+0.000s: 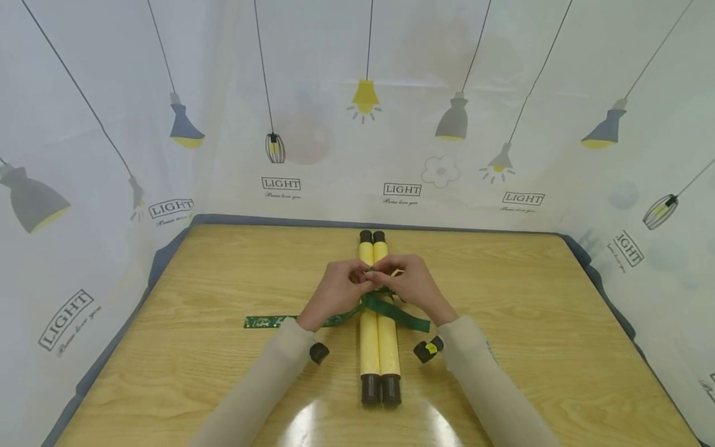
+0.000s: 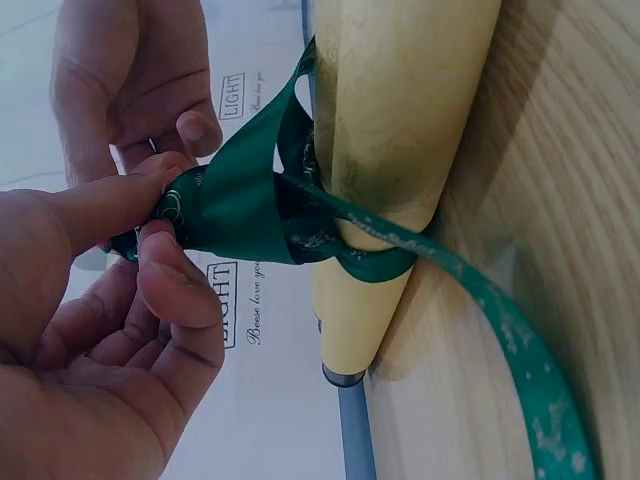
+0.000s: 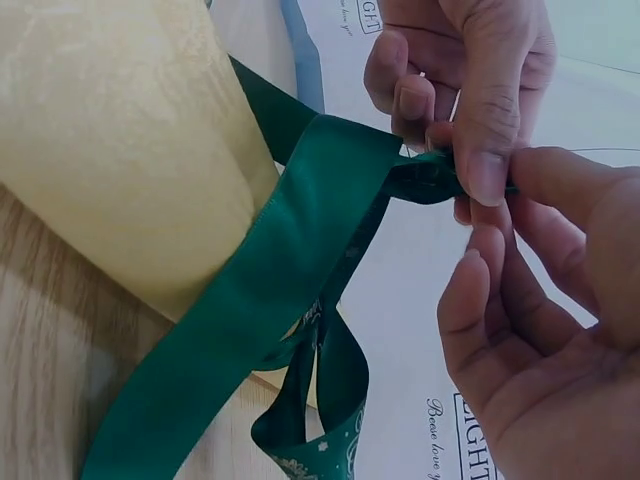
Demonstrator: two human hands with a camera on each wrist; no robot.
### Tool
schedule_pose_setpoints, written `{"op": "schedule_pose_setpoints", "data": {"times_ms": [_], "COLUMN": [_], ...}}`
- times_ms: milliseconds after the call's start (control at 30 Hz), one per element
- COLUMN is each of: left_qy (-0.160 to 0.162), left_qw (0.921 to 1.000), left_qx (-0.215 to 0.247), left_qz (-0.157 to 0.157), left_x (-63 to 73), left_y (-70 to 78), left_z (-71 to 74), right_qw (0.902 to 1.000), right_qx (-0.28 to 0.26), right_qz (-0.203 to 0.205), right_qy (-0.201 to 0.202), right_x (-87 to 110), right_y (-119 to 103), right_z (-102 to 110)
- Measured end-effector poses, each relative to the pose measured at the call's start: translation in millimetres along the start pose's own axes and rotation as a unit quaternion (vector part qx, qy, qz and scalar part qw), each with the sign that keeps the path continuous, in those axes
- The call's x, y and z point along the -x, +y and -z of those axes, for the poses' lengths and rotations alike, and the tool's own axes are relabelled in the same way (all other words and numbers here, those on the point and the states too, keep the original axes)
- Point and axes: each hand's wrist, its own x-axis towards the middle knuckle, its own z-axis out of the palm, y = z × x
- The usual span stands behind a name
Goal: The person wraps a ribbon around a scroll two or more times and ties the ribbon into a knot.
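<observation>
Two pale yellow rolls [image 1: 369,347] with dark end caps lie side by side on the table, pointing away from me. A green ribbon [image 1: 396,313] with a pale print on one side goes round their middle. My left hand [image 1: 336,288] pinches the gathered ribbon [image 2: 230,205] between thumb and fingers above the rolls. Right beside it, fingertips meeting the left ones, my right hand [image 1: 412,284] pinches the same gathered part, as the right wrist view shows. One ribbon tail stretches left across the table; the other hangs off to the right.
The wooden table [image 1: 179,372] reaches to a white wall cloth [image 1: 335,205] printed with lamps and lettering. A dark blue strip [image 1: 290,220] runs along the table's back edge. A black wrist device [image 1: 429,349] sits by my right cuff.
</observation>
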Motion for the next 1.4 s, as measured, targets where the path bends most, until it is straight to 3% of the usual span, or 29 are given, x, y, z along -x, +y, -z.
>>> {"op": "schedule_pose_setpoints", "data": {"times_ms": [233, 400, 567, 733, 867, 1167, 1400], "left_qy": [0.005, 0.014, 0.019, 0.019, 0.018, 0.01, 0.006], "left_qw": [1.0, 0.9998, 0.9997, 0.9996, 0.9997, 0.9978, 0.9961], "left_qx": [0.001, 0.012, 0.016, 0.019, 0.017, 0.052, 0.055], "left_qz": [0.005, -0.003, -0.002, 0.0, 0.002, 0.041, 0.068], "left_x": [-1.3, -2.2, -3.7, -4.3, -4.8, -4.1, -1.8], "left_y": [-4.1, -9.0, -13.9, -17.9, -23.4, -37.1, -45.7], "left_z": [3.4, 6.2, 9.5, 13.0, 15.0, 24.1, 32.0], "right_qw": [0.9997, 0.9995, 0.9926, 0.9845, 0.9813, 0.9768, 0.9767], "right_qx": [-0.018, 0.018, 0.074, 0.088, 0.108, 0.137, 0.139], "right_qz": [-0.004, 0.009, 0.012, 0.041, 0.054, 0.054, 0.007], "right_qy": [-0.013, -0.024, -0.095, -0.146, -0.15, -0.156, -0.163], "right_x": [2.1, 3.2, 9.0, 15.3, 18.3, 28.4, 39.1], "right_y": [1, 5, 11, 19, 27, 41, 53], "right_z": [3, 5, 6, 6, 9, 31, 50]}}
